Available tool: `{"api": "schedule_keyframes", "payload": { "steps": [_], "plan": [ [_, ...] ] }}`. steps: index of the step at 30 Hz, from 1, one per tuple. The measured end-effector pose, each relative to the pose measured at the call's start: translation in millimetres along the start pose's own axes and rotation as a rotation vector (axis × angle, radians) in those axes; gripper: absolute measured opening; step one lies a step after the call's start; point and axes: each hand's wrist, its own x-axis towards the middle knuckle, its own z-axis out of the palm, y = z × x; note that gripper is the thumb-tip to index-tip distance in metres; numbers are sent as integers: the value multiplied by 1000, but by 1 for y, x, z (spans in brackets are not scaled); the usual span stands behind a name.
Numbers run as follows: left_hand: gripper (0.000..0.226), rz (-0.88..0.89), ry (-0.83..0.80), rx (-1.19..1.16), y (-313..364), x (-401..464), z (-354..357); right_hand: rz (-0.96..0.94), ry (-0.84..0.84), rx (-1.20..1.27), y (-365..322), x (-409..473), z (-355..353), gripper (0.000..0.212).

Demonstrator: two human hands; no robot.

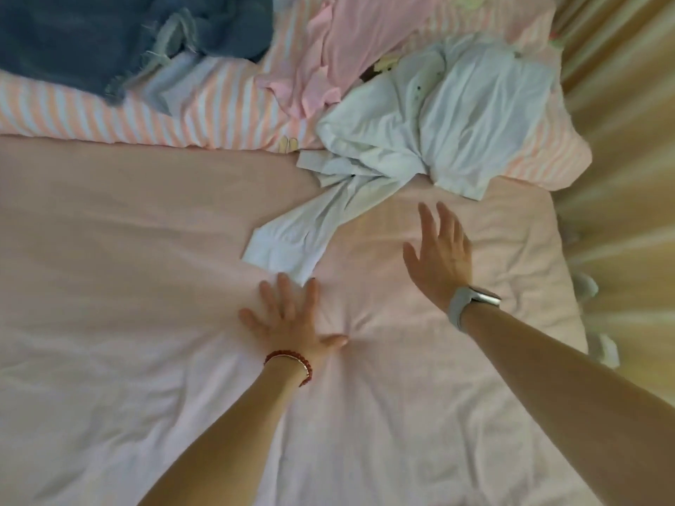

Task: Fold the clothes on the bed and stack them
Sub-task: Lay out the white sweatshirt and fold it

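Note:
A crumpled white shirt [431, 115] lies at the back right of the bed, one sleeve [292, 239] trailing toward me. My left hand [288, 319] presses flat on the pale pink sheet [128, 268], fingers spread, fingertips just short of the sleeve's cuff. My right hand [440, 253], with a watch on its wrist, hovers with straight fingers to the right of the sleeve, holding nothing. A pink garment [328, 60] lies bunched behind the shirt. Blue denim clothing [91, 42] is piled at the back left.
A pink-and-white striped cover [182, 107] runs across the back under the clothes. The bed's right edge [569, 286] drops to a wooden floor [628, 177]. White slippers [602, 345] sit on the floor beside the bed.

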Motion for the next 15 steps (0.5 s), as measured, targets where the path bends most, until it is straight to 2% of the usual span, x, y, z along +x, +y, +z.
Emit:
{"api": "schedule_keyframes", "payload": {
  "steps": [5,9,13,15],
  "plan": [
    [108,-40,-10,90,4,3,1,-73,162,-99,27,89,-26,76],
    [108,-48,-49,148,9,3,-6,-91,99,-130,34,139,-35,77],
    [108,-59,-48,152,8,5,-6,-129,167,-81,43,153,-28,33],
    [107,-59,-59,153,8,6,-7,-126,150,20,44,143,-22,22]
  ]
}}
